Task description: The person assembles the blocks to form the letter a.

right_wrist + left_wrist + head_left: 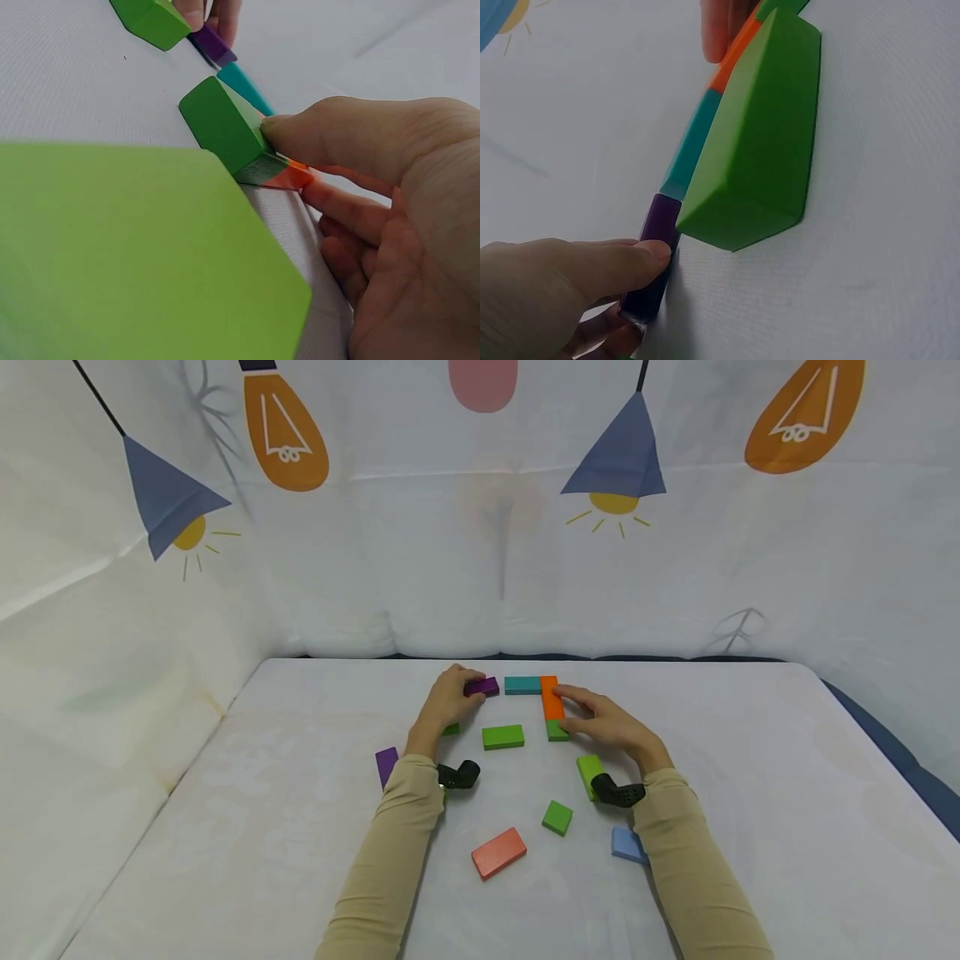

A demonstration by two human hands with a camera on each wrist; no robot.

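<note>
Up near the table's far edge, my left hand [448,695] pinches a purple block [660,225] between thumb and fingers. A narrow gap separates it from a teal block [522,686] in the head view. An orange block [551,697] meets the teal one's right end and runs toward me, with a small green block [557,732] at its near end. My right hand [611,722] touches this pair from the right, forefinger at the orange block, thumb at the green one. A longer green block [503,737] lies between my hands.
Nearer me lie a lime block [588,770], a green cube-like block [557,818], a coral block [499,853] and a blue block [626,845] partly behind my right sleeve. Another purple block [386,764] and a mostly hidden green block [452,729] lie by my left arm.
</note>
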